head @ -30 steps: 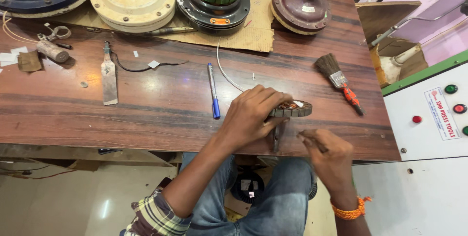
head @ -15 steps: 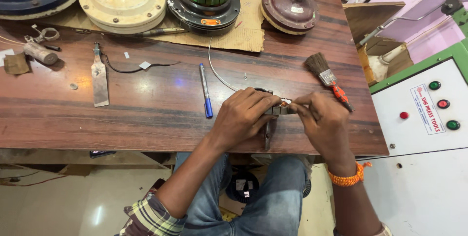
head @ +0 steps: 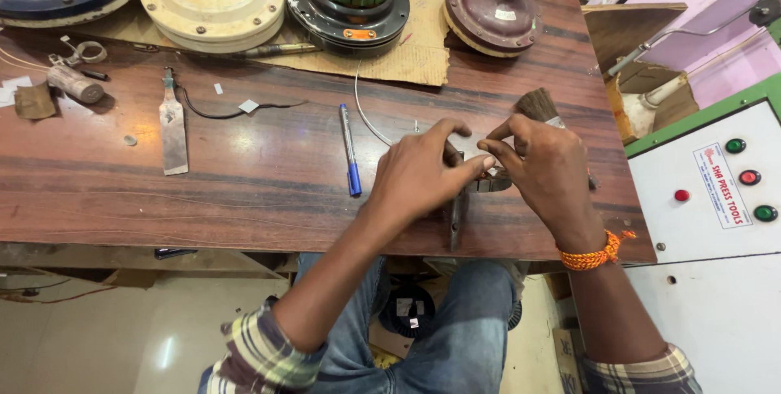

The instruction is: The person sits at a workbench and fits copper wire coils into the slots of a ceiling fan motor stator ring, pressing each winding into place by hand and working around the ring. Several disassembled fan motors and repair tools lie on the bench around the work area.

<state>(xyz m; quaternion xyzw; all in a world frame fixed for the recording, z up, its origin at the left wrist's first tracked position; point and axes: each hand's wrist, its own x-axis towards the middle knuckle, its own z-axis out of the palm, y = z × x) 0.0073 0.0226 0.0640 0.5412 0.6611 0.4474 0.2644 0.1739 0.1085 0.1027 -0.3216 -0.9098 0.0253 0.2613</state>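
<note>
Near the table's front edge, left hand (head: pixel 423 178) and right hand (head: pixel 543 168) pinch a small metal ring (head: pixel 493 184) between fingertips.

A repair workshop is showing here: opened ceiling-fan motor housings (head: pixel 213 0) are lying along the far edge of the worn wooden workbench (head: pixel 244 191), and a push-button control box (head: pixel 708 191) is standing just beside it.
</note>
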